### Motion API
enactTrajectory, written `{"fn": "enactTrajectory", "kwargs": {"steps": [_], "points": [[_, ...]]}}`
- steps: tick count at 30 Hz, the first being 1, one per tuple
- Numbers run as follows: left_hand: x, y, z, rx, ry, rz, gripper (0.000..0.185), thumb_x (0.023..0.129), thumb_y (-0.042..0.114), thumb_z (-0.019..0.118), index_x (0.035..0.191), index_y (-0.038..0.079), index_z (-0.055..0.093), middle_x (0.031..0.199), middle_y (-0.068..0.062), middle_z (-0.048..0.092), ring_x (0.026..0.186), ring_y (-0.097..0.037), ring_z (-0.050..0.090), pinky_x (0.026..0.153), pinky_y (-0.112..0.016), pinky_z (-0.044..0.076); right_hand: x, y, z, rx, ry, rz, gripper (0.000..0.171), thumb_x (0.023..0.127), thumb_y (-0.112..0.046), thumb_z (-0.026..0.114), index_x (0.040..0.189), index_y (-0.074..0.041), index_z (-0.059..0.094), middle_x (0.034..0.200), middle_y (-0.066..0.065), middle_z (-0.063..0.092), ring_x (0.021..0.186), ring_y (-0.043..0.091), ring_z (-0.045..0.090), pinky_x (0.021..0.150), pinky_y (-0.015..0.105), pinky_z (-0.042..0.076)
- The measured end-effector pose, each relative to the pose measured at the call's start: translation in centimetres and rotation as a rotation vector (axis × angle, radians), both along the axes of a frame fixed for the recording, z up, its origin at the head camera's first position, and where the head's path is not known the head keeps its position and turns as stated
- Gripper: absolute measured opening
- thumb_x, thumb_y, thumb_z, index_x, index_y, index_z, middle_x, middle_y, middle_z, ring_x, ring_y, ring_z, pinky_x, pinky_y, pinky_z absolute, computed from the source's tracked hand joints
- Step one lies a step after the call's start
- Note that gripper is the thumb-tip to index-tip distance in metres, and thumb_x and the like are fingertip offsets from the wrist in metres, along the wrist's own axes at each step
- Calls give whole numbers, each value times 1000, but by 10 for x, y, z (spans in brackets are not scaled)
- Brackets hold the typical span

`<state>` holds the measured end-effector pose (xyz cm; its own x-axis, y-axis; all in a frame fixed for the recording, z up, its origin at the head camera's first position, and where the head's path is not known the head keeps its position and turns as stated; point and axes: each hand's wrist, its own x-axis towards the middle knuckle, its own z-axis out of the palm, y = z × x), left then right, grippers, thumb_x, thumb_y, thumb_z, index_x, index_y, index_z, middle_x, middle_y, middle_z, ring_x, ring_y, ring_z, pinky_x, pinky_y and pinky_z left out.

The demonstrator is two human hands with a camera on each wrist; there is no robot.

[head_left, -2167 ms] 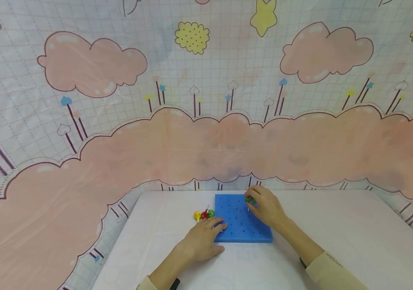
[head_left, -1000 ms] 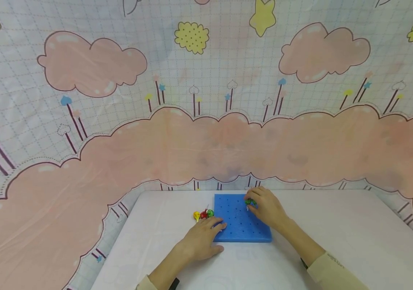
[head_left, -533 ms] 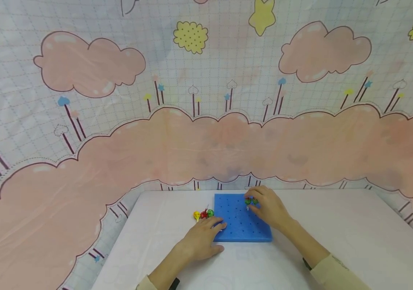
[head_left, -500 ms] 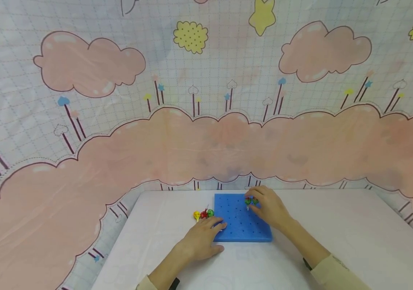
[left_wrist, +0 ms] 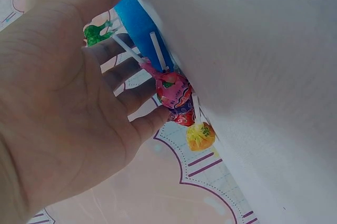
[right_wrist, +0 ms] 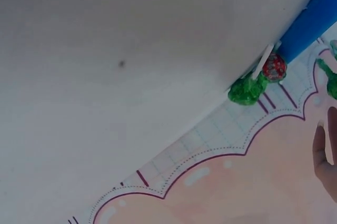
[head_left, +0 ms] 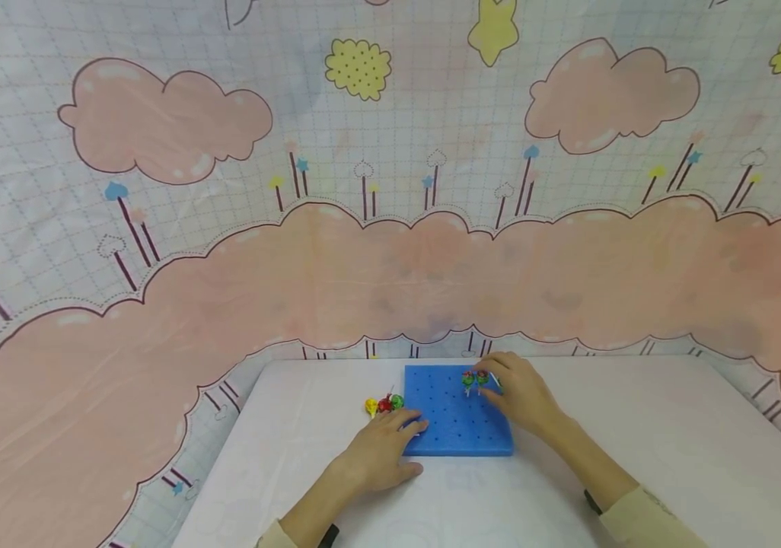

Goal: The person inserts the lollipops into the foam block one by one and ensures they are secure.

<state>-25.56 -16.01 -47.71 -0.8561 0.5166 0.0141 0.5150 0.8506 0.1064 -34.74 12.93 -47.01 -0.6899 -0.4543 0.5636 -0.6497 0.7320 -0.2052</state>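
Two green lollipops with red tops, the left one (head_left: 468, 379) and the right one (head_left: 482, 377), stand upright near the back of a blue foam board (head_left: 441, 438) dotted with small holes. My right hand (head_left: 524, 392) hovers just right of them, thumb and index finger parted with nothing between them. In the right wrist view, its fingertips (right_wrist: 319, 145) appear below a green lollipop (right_wrist: 332, 84). My left hand (head_left: 380, 453) rests at the board's left edge, fingers extended and spread. In the left wrist view, a pink lollipop (left_wrist: 172, 90) lies by its fingertips.
Left of the board, a yellow lollipop (head_left: 371, 406), a red lollipop (head_left: 385, 404) and a green lollipop (head_left: 397, 401) lie on the white table (head_left: 308, 426). Beyond its right side, the right wrist view has another green lollipop (right_wrist: 246, 90) and a red one (right_wrist: 275, 67).
My right hand has let go of the green lollipops and drawn back to the right, so both now show fully, standing in the board. My left hand has stayed in place.
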Motion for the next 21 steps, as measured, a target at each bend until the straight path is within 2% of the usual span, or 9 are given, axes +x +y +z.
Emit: {"fn": "enactTrajectory", "kwargs": {"steps": [8, 15, 21], "points": [[0, 0, -2, -10, 5, -1, 68, 97, 50, 71, 156, 23, 51, 163, -1, 44, 152, -26, 38, 124, -51, 32, 2, 11, 3, -7, 2, -19, 38, 77, -9, 93, 111, -11, 76, 122, 8, 70, 114, 31, 66, 97, 51, 57], [-1, 0, -1, -18, 10, -5, 68, 97, 50, 70, 156, 22, 51, 163, -2, 43, 152, -26, 38, 124, -51, 32, 2, 17, 6, -35, -91, -163, 31, 82, -7, 89, 110, -6, 76, 122, 14, 69, 111, 36, 67, 92, 52, 59], [-1, 0, -1, -13, 5, -4, 68, 97, 50, 71, 156, 22, 51, 163, -2, 44, 152, -26, 38, 124, -51, 32, 0, 23, 3, -63, -179, -253, 26, 89, -13, 83, 112, -6, 75, 123, 15, 67, 102, 33, 67, 83, 49, 61]]}}
